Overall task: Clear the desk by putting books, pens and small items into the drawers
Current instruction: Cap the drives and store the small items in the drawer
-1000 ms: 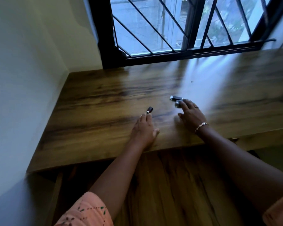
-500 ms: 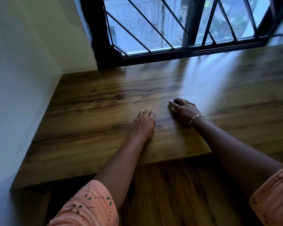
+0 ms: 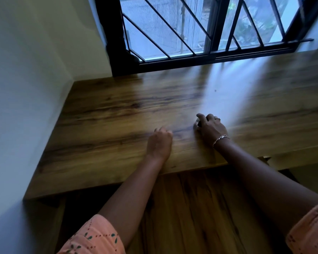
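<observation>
The desk point(image 3: 117, 110) is dark-grained wood with a smooth sheen that catches the window light toward its far edge. A silvery metal chain bracelet point(image 3: 221, 139) glints, the sleeves point(image 3: 95, 237) are matt printed peach cloth, and the window bars point(image 3: 174, 28) look like matt black metal

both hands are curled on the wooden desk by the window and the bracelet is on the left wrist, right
Not quite. The head view shows the bracelet on the right wrist. The rest holds: left hand and right hand are curled on the wooden desk by the window.

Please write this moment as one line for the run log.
left hand: curled on desk, contents hidden | right hand: closed over small pale item | drawers: not visible
</observation>
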The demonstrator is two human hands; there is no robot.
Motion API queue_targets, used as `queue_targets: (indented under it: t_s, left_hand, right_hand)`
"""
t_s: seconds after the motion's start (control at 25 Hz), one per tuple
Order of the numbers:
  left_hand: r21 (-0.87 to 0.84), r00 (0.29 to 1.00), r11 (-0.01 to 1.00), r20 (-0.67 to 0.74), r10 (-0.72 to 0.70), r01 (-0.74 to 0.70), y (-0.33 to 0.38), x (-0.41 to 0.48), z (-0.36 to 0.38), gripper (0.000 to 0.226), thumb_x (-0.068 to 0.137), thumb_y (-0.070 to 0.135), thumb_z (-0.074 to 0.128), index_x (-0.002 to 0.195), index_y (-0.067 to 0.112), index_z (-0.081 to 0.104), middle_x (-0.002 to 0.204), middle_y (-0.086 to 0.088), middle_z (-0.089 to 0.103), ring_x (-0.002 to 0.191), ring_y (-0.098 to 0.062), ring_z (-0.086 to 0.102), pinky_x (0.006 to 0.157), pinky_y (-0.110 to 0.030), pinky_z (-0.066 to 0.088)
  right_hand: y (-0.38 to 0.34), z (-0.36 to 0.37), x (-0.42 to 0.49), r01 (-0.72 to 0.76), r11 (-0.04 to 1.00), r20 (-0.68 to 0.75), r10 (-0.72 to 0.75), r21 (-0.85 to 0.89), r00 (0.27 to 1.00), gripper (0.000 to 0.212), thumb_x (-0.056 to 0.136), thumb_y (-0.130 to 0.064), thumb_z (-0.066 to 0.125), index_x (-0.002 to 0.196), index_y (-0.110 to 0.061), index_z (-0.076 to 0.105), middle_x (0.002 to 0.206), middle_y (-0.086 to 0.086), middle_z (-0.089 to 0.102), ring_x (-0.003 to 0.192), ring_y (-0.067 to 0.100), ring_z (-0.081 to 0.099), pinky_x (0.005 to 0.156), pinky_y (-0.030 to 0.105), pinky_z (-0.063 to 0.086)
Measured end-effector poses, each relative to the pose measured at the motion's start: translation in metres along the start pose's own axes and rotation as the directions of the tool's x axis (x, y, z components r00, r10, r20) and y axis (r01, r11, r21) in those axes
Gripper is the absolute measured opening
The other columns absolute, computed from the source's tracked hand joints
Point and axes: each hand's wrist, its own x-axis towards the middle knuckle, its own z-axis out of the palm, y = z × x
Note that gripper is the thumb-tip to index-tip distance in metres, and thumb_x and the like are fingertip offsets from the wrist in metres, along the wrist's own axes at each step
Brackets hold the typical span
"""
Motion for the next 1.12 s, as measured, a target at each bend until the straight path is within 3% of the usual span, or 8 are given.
queue_targets:
  t_s: [0.24,0.32,0.44,0.6,0.76,0.88,0.96,1.12]
  left_hand:
    - [-0.268,0.990,0.955,0.094,-0.107,0.129,-0.004,-0.044,-0.034,0.020,0.085,0.005,0.059,0.103,0.012,0.066,0.109,-0.008,0.062,0.100,-0.026,0.060,0.078,-0.032,0.048]
    - [-0.391,0.960,0.904,0.270,-0.069,0.175,-0.008,-0.072,-0.047,0.022,0.081,0.003,0.066,0.101,0.011,0.069,0.103,-0.007,0.066,0.094,-0.021,0.064,0.078,-0.031,0.053]
    - [-0.427,0.800,0.847,0.600,0.003,0.317,-0.018,-0.126,-0.050,0.022,0.082,0.003,0.066,0.103,0.011,0.066,0.097,-0.002,0.064,0.081,-0.012,0.065,0.068,-0.022,0.056]
    - [-0.295,0.691,0.890,0.722,-0.032,0.348,-0.030,-0.182,-0.018,0.019,0.085,0.002,0.061,0.101,0.011,0.063,0.105,-0.005,0.061,0.081,-0.008,0.059,0.058,-0.016,0.048]
    - [-0.189,0.658,0.918,0.747,-0.095,0.348,-0.038,-0.213,0.013,0.022,0.087,0.002,0.058,0.107,0.010,0.062,0.112,-0.007,0.061,0.096,-0.017,0.061,0.076,-0.025,0.049]
    - [-0.157,0.637,0.922,0.762,-0.114,0.353,-0.040,-0.227,0.030,0.023,0.092,0.004,0.051,0.113,0.008,0.059,0.113,-0.010,0.061,0.098,-0.023,0.061,0.082,-0.032,0.049]
    - [-0.150,0.639,0.927,0.761,-0.115,0.345,-0.041,-0.231,0.035,0.019,0.092,0.006,0.050,0.108,0.007,0.061,0.109,-0.013,0.063,0.096,-0.025,0.061,0.080,-0.033,0.048]
    - [-0.143,0.639,0.937,0.762,-0.102,0.320,-0.041,-0.236,0.035,0.019,0.091,0.007,0.051,0.106,0.004,0.062,0.107,-0.015,0.064,0.090,-0.025,0.059,0.072,-0.031,0.041]
  right_hand:
    - [-0.035,-0.019,-0.066,0.105,0.965,0.029,-0.115,0.242,0.993,0.048,0.091,-0.021,0.054,0.136,-0.016,0.039,0.131,0.014,0.049,0.111,0.038,0.053,0.086,0.039,0.043]
    - [-0.050,-0.023,-0.105,0.201,0.898,0.118,-0.265,0.391,0.957,0.048,0.089,-0.020,0.057,0.133,-0.014,0.041,0.128,0.013,0.053,0.111,0.033,0.055,0.087,0.035,0.043]
    - [-0.070,-0.010,-0.162,0.157,0.807,0.333,-0.401,0.569,0.854,0.044,0.087,-0.018,0.060,0.127,-0.011,0.042,0.119,0.008,0.057,0.107,0.023,0.057,0.090,0.036,0.048]
    - [-0.095,0.034,-0.214,-0.141,0.801,0.611,-0.317,0.582,0.725,0.033,0.087,-0.014,0.061,0.116,-0.010,0.045,0.105,0.006,0.054,0.090,0.016,0.055,0.065,0.023,0.047]
    - [-0.117,0.077,-0.246,-0.501,0.687,0.770,-0.135,0.526,0.623,0.025,0.084,-0.006,0.062,0.103,-0.011,0.047,0.092,0.012,0.057,0.080,0.027,0.057,0.065,0.037,0.047]
    - [-0.132,0.090,-0.257,-0.465,0.754,0.743,-0.046,0.464,0.668,0.025,0.083,-0.013,0.064,0.106,-0.010,0.056,0.098,0.014,0.061,0.088,0.026,0.060,0.071,0.032,0.045]
    - [-0.140,0.087,-0.260,-0.377,0.834,0.716,-0.030,0.402,0.698,0.029,0.084,-0.018,0.063,0.110,-0.008,0.058,0.108,0.014,0.064,0.101,0.028,0.060,0.076,0.031,0.045]
    - [-0.145,0.083,-0.267,-0.324,0.870,0.691,-0.027,0.372,0.722,0.028,0.087,-0.018,0.058,0.113,-0.007,0.056,0.115,0.017,0.062,0.107,0.032,0.059,0.086,0.037,0.049]
